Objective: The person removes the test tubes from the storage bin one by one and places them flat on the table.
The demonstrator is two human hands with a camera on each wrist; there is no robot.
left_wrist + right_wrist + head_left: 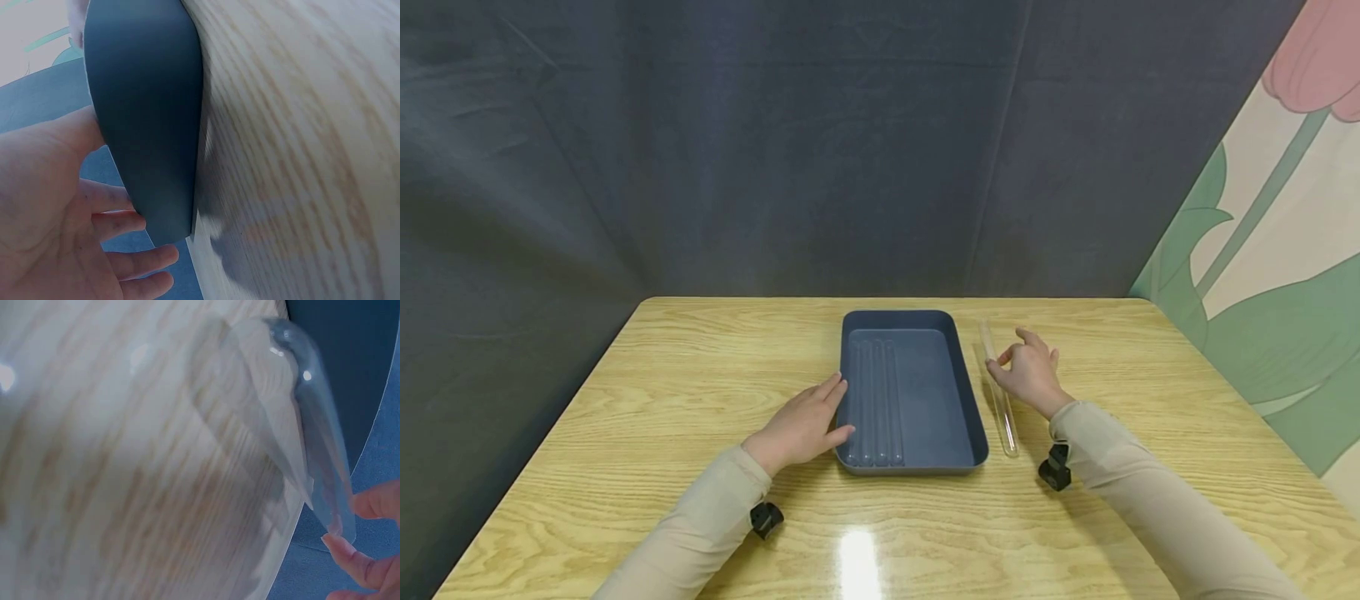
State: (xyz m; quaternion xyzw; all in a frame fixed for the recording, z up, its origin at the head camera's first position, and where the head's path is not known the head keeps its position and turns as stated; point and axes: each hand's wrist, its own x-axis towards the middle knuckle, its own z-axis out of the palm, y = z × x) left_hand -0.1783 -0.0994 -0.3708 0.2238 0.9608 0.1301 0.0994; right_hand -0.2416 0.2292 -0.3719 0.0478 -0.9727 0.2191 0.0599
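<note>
A shallow dark blue tray (928, 400) lies on the table, with several clear test tubes (880, 404) side by side along its left half. My left hand (801, 425) touches the tray's left rim, fingers and thumb spread. In the left wrist view, the fingers (134, 262) reach along the tray wall (150, 125). To the right of the tray, my right hand (1032, 375) pinches another clear test tube (1006, 421) between thumb and forefinger. Its rounded end points toward me; the right wrist view shows this tube (322, 412) close to the tray's side.
The wooden table (700, 375) reaches back to a dark cloth (820, 150). A wall with painted flowers (1270, 333) borders the table on the right. Small black wrist cameras sit under both cuffs.
</note>
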